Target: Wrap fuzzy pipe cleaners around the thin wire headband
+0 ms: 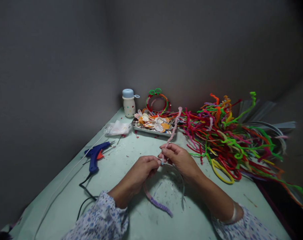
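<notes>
One pink pipe cleaner (175, 128) rises from the right hand (179, 161), its grip clenched on the stem between thumb and fingers. The left hand (140, 171) pinches a thin wire (178, 170) just beside it, and a pink-and-purple length (158, 204) hangs below the hands. Farther along the worktop (138, 148) lie a blue glue gun (95, 155), a tray of petal cutouts (153, 131) and a heap of colourful pipe cleaners (229, 143).

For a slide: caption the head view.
Left hand and right hand hold a pink-and-purple pipe cleaner near a blue glue gun and heaped pipe cleaners.
</notes>
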Demonstrator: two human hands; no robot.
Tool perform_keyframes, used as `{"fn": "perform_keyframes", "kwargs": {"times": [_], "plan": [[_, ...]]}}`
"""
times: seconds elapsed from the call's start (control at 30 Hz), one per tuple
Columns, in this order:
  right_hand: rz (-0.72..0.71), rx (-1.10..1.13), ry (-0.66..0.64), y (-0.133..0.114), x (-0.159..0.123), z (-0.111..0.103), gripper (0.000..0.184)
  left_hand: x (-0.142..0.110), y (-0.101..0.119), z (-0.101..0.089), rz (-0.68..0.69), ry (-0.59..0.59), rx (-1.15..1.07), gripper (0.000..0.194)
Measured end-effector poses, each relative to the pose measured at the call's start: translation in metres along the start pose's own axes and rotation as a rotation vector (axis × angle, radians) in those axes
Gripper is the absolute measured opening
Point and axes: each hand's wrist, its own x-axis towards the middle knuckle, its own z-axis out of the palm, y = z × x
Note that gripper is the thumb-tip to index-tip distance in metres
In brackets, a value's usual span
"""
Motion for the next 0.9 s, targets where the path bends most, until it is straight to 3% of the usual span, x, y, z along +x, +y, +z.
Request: {"fn": "perform_keyframes", "kwargs": {"times": [0.17,0.43,0.6,0.77,0.9], "plan": [[-0.038,-0.107,-0.015,-0.003,-0.002,-0.003,0.033,0.001,-0.002,-0.002,0.010,0.049,0.000,0.012],[-0.061,-0.218,-0.209,-0.002,-0.006,-0.002,0.028,-0.001,0.001,-0.004,0.077,0.094,0.008,0.017],[-0.092,-0.218,-0.167,-0.001,-0.012,-0.005,0.028,-0.002,0.001,-0.003,0.081,0.082,0.008,0.016],[-0.069,-0.203,-0.019,0.008,-0.021,-0.007,0.026,-0.002,-0.002,0.001,0.047,0.088,0.040,0.015],[-0.062,-0.184,0.000,0.015,-0.026,-0.007,0.028,-0.002,-0.002,0.004,0.018,0.058,0.028,0.015]]}}
